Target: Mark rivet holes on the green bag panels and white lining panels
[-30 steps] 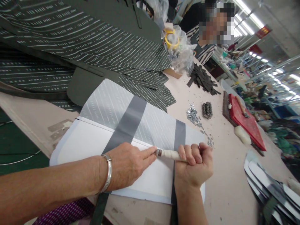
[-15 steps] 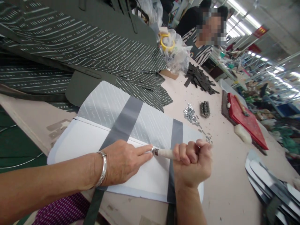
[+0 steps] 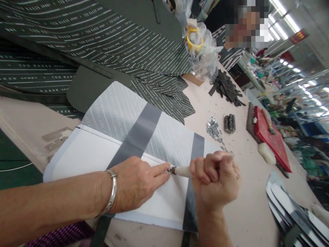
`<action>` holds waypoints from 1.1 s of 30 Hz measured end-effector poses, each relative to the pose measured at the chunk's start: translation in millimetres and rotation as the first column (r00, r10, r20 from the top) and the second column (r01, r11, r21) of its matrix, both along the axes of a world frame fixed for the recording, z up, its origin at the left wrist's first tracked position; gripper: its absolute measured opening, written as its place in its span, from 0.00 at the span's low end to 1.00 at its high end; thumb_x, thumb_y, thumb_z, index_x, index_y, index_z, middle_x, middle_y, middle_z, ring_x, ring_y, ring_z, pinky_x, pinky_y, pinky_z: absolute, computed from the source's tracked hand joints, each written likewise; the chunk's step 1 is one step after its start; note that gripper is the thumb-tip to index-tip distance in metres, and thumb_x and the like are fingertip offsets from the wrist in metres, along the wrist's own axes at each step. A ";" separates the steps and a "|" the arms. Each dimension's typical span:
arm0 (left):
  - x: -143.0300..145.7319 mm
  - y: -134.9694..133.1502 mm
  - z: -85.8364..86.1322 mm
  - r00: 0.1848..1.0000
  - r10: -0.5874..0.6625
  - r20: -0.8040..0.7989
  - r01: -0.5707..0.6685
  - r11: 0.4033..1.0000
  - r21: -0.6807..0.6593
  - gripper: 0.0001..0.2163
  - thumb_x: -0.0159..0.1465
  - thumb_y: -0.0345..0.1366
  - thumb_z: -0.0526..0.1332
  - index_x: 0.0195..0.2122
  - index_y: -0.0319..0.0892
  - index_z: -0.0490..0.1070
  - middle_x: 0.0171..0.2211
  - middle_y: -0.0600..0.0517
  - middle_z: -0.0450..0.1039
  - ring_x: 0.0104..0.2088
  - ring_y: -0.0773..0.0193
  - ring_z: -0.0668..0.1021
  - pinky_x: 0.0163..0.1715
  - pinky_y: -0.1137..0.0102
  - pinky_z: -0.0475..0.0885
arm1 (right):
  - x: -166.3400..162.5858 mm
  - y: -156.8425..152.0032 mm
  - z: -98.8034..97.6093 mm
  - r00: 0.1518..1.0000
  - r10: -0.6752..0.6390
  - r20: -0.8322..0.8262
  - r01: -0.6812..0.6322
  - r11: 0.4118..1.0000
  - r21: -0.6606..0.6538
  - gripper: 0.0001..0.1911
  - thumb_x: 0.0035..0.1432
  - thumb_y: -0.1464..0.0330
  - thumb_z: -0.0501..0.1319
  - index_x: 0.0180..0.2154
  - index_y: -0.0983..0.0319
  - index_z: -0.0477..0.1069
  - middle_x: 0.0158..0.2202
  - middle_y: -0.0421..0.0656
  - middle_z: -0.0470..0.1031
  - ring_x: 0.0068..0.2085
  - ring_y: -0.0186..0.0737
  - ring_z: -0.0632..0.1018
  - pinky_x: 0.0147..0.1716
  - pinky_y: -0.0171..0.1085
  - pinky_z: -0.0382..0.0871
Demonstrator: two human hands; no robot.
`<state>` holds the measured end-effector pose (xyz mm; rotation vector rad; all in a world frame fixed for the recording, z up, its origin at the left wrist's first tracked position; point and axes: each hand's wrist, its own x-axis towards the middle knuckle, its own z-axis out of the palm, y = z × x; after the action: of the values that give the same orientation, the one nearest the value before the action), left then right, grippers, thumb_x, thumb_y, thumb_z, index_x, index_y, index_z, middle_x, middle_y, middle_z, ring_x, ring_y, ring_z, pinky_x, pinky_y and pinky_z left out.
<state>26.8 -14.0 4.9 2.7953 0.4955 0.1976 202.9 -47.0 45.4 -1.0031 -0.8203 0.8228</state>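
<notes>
A white and pale grey panel [image 3: 159, 202] lies on the table in front of me, crossed by two dark grey bands [image 3: 140, 128]. My left hand [image 3: 137, 181] rests flat on it, index and middle fingers stretched out on either side of a small metal piece [image 3: 169, 169] near the seam. In my right fist [image 3: 216, 175] is a white-handled hand tool [image 3: 182, 171] with a metal collar. Its end meets the metal piece; the tip's exact shape is too small to tell.
Dark printed fabric pieces [image 3: 108, 37] are heaped at the back left. Beyond the panel are loose metal bits [image 3: 214, 128], stacked metal rings [image 3: 229, 123] and dark strips [image 3: 227, 87]. A hammer [image 3: 268, 121] lies on a red slab [image 3: 272, 140]. More panels [image 3: 290, 202] are at the right; a person [image 3: 231, 51] is behind.
My view has shifted a little, so the scene sits slightly differently. My right fist has turned slightly around the tool. The left hand keeps its place on the panel.
</notes>
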 end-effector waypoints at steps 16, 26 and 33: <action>0.1 0.6 -1.9 0.999 0.008 0.037 -0.007 1.000 -0.031 0.19 0.62 0.31 0.56 0.55 0.43 0.69 0.61 0.52 0.67 0.30 0.62 0.81 0.22 0.64 0.74 | -9.3 -12.1 3.0 0.995 -0.079 0.068 0.077 0.997 0.028 0.13 0.65 0.68 0.53 0.29 0.61 0.69 0.16 0.29 0.49 0.13 0.27 0.53 0.15 0.30 0.55; 0.3 1.5 -1.9 0.999 -0.009 0.032 0.011 0.998 -0.063 0.18 0.62 0.29 0.55 0.54 0.41 0.69 0.61 0.48 0.67 0.30 0.62 0.81 0.23 0.65 0.74 | 3.3 -5.7 -2.0 0.993 -0.103 -0.059 0.101 0.994 -0.032 0.14 0.66 0.67 0.52 0.29 0.60 0.70 0.15 0.28 0.44 0.13 0.27 0.47 0.13 0.27 0.55; -0.3 -0.5 -4.8 1.000 0.000 0.028 0.003 0.995 -0.097 0.17 0.64 0.30 0.55 0.55 0.42 0.67 0.60 0.42 0.66 0.31 0.61 0.80 0.24 0.66 0.73 | -25.8 -10.3 7.7 0.950 -0.015 0.312 0.032 0.998 -0.050 0.13 0.64 0.64 0.58 0.28 0.60 0.72 0.16 0.31 0.54 0.15 0.29 0.59 0.15 0.32 0.57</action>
<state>26.5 -14.4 0.1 2.6949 0.4830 0.2058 177.1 -57.3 53.1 -1.2085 -1.0573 0.6769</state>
